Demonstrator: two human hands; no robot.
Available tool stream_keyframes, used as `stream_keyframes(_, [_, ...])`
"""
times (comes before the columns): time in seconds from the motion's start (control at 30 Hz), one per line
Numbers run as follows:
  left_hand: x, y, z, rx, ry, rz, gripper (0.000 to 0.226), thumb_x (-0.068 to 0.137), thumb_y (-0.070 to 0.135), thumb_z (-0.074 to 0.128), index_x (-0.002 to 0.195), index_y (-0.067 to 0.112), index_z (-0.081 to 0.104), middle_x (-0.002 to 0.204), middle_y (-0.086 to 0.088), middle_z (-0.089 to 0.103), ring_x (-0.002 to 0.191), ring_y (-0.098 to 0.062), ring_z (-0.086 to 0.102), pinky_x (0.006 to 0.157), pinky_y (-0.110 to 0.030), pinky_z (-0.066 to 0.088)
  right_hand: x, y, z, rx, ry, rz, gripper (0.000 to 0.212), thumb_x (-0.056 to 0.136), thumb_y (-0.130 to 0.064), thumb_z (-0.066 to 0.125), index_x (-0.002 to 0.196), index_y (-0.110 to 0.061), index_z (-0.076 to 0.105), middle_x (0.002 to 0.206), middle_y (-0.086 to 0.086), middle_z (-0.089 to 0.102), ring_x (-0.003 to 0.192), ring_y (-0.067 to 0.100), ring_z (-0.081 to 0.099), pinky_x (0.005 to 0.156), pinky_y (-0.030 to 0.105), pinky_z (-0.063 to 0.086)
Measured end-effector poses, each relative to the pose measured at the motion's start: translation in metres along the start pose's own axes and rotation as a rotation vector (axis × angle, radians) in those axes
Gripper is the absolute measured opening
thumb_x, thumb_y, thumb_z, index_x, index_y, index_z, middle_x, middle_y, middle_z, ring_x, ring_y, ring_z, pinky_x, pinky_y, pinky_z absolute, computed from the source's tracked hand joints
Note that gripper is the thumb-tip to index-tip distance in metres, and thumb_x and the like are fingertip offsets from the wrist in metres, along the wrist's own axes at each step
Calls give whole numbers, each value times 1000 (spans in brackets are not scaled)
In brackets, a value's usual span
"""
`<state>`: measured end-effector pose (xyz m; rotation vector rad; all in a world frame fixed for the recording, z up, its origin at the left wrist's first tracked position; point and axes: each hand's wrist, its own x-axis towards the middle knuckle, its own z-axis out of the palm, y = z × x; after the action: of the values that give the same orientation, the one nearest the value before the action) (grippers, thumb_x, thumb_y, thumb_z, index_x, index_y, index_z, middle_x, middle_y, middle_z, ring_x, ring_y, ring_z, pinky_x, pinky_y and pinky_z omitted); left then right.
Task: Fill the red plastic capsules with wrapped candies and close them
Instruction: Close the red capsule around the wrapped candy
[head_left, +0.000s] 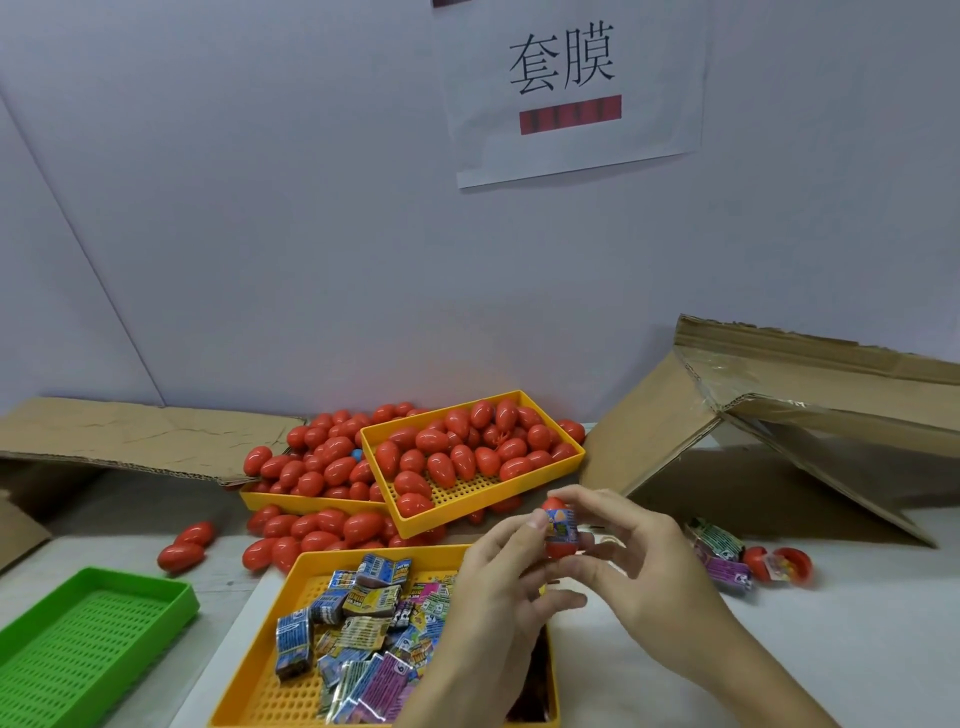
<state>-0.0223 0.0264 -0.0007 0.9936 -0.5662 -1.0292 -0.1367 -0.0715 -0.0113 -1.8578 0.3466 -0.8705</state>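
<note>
Both hands meet above the table's middle around one red capsule (560, 546). A blue wrapped candy (562, 521) sticks out between its two halves. My left hand (498, 597) holds the lower half from the left, thumb by the candy. My right hand (644, 566) pinches the top half from the right. Below them a yellow tray (311, 564) holds several wrapped candies (358, 623). A tilted yellow tray (462, 501) further back carries several closed red capsules (457, 447).
More red capsules (311, 525) lie heaped on and around a second yellow tray (270, 500) behind. A green tray (93, 639) sits at the left. An open capsule (779, 564) and loose candies (719, 556) lie at the right, under a cardboard flap (779, 415).
</note>
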Motion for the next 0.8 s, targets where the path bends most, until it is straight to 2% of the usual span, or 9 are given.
stream_keyframes(0.07, [0, -1, 0, -13, 30, 22, 40, 73, 22, 72, 102, -5, 68, 94, -28, 71, 73, -30, 72, 55, -30, 58, 0, 2, 1, 156, -3, 46, 42, 85, -5, 69, 115, -34, 65, 110, -10, 70, 111, 9, 62, 82, 21, 55])
stream_keyframes(0.13, [1, -1, 0, -24, 63, 60, 36, 69, 21, 75, 95, -4, 70, 88, -27, 72, 71, -30, 72, 55, -30, 59, 1, 2, 2, 239, -19, 74, 39, 81, -18, 68, 117, -32, 64, 111, -9, 71, 110, 10, 64, 82, 20, 54])
stream_keyframes(0.27, [2, 0, -1, -23, 84, 95, 31, 67, 22, 78, 88, 1, 73, 90, -26, 72, 74, -32, 72, 58, -30, 59, 1, 5, 5, 319, -58, 109, 44, 81, -20, 65, 124, -26, 61, 114, 0, 70, 109, 19, 66, 81, 27, 56])
stream_keyframes(0.37, [2, -2, -2, -11, 74, 110, 24, 66, 22, 79, 84, 7, 77, 90, -24, 73, 75, -32, 73, 59, -30, 58, 1, 5, 5, 309, -67, 118, 46, 83, -20, 63, 128, -26, 58, 116, 1, 70, 110, 20, 65, 83, 32, 57])
stream_keyframes(0.47, [3, -3, -2, 7, 84, 144, 24, 64, 25, 80, 83, 11, 78, 88, -18, 74, 78, -30, 73, 60, -28, 58, 1, 5, 5, 225, -47, 97, 43, 85, -22, 63, 125, -36, 58, 115, -8, 69, 109, 14, 65, 83, 32, 58])
stream_keyframes(0.53, [3, -4, -2, 125, 129, 199, 28, 65, 30, 81, 88, 15, 76, 88, -10, 75, 82, -25, 74, 63, -26, 58, 1, 5, 5, 155, -22, 75, 44, 90, -16, 63, 121, -47, 59, 113, -14, 68, 109, 8, 63, 80, 26, 57])
stream_keyframes(0.6, [2, -3, -2, 308, 172, 274, 32, 67, 34, 79, 95, 20, 73, 91, -4, 76, 86, -22, 74, 65, -26, 58, 1, 7, 8, 113, -16, 72, 51, 93, -13, 62, 121, -54, 56, 112, -16, 67, 109, 7, 62, 81, 26, 56])
stream_keyframes(0.7, [0, -1, -2, 479, 250, 325, 32, 67, 44, 74, 95, 28, 72, 89, 5, 75, 84, -15, 72, 69, -29, 59, 1, 12, 11, 111, 51, 97, 51, 93, -15, 62, 127, -52, 49, 107, -13, 66, 103, 9, 64, 79, 28, 57])
stream_keyframes(0.8, [7, 6, 5, 460, 317, 308, 23, 76, 43, 71, 92, 26, 70, 86, 6, 74, 82, -10, 72, 61, -20, 56, 2, 22, 11, 82, 180, 151, 49, 96, -16, 58, 124, -53, 44, 99, -19, 63, 97, 5, 64, 78, 28, 58])
